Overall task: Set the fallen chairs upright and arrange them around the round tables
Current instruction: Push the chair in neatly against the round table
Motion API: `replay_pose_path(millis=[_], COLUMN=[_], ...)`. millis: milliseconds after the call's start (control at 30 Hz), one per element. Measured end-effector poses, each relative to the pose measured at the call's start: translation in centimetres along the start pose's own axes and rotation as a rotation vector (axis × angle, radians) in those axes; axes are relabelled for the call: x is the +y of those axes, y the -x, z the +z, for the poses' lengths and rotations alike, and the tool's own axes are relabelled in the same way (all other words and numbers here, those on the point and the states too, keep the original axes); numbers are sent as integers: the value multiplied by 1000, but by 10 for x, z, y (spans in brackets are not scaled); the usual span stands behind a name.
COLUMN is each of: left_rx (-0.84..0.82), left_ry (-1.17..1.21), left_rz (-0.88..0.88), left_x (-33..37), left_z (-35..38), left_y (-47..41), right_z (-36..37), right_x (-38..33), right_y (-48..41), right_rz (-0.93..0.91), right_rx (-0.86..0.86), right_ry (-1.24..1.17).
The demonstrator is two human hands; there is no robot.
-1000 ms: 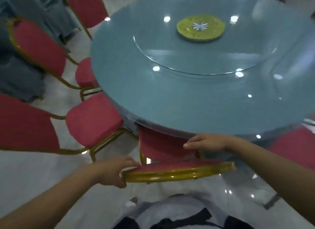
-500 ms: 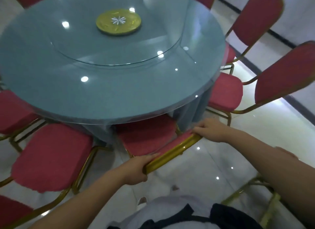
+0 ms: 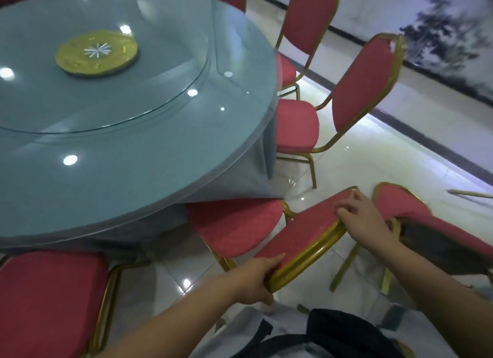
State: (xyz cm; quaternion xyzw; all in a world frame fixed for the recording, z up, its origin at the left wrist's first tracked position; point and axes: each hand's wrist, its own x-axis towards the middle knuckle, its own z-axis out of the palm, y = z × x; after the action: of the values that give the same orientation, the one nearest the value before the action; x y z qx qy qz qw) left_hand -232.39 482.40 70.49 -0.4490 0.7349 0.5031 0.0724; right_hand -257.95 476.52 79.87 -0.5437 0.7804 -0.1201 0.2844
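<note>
L hand [image 3: 253,280], R hand [image 3: 366,220]: fingers [image 3: 346,205] clamp chair back [image 3: 301,237] | L near end, R far (by table [image 3: 133,157])

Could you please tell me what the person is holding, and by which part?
A red chair, by the gold top edge of its backrest: the left hand grips the near end, the right hand farther along.
</note>
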Motion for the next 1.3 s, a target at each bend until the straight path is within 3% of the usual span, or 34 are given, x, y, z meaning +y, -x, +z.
replay_pose_path(millis=[100, 167, 233, 400, 700, 800, 967, 1300], left_rx=[-5, 1, 0, 50, 121, 118, 102, -176], left_ry=[33, 38, 37, 48, 94, 107, 70, -85], left_rz=[13, 22, 33, 3, -55, -59, -23, 138], left_x=[20, 30, 37, 54, 61, 57, 52, 51], left_z=[5, 8, 10, 3, -47, -53, -48, 31], left_y=[-24, -36, -47, -75, -114, -108, -95, -39], right_z=[6, 21, 36, 33, 22, 29, 36, 51], right_x=[9, 13, 16, 11, -6, -15, -26, 25], right_y=[16, 21, 13, -28, -95, -93, -76, 57], right_rz=[273, 333, 353, 349, 313, 395, 497, 659], right_rx=[98, 55, 119, 343, 291, 293, 352, 586], right_ry=[-453, -738, -888, -922, -868, -927, -1125, -1176])
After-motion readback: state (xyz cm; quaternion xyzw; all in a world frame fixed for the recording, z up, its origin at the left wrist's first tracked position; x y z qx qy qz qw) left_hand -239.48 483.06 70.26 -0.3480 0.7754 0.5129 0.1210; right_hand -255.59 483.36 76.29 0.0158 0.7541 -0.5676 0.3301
